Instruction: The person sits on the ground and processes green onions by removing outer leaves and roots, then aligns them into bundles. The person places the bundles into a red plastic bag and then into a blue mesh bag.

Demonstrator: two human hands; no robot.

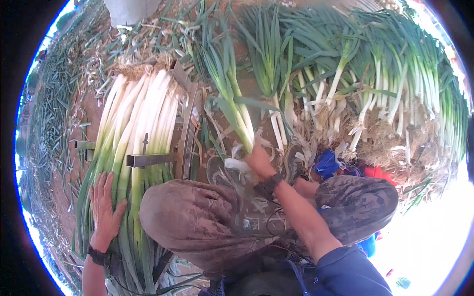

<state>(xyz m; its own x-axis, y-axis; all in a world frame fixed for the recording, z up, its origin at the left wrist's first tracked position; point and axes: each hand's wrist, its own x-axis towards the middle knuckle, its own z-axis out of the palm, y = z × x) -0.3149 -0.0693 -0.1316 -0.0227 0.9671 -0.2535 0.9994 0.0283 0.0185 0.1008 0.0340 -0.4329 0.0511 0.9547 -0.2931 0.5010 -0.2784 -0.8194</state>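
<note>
A thick bundle of leeks (pixel 139 113) lies at my left in a metal frame (pixel 183 133), white root ends away from me and green leaves toward me. On its leaves my left hand (pixel 104 202) rests flat, fingers stretched out. Between my knees my right hand (pixel 259 160) is closed round the white lower ends of a couple of leeks (pixel 236 106), whose green tops point away from me. The fingers of that hand are partly hidden by its back. A metal bar (pixel 154 160) of the frame crosses over the bundle.
A large pile of untidy, rooted leeks (pixel 375 84) spreads from the far middle to the right. Leaf scraps (pixel 59 133) cover the ground at the left. A pale bucket-like container (pixel 131 11) stands at the far left. Blue (pixel 326 164) and red cloth-like pieces (pixel 379 174) lie beside my right knee.
</note>
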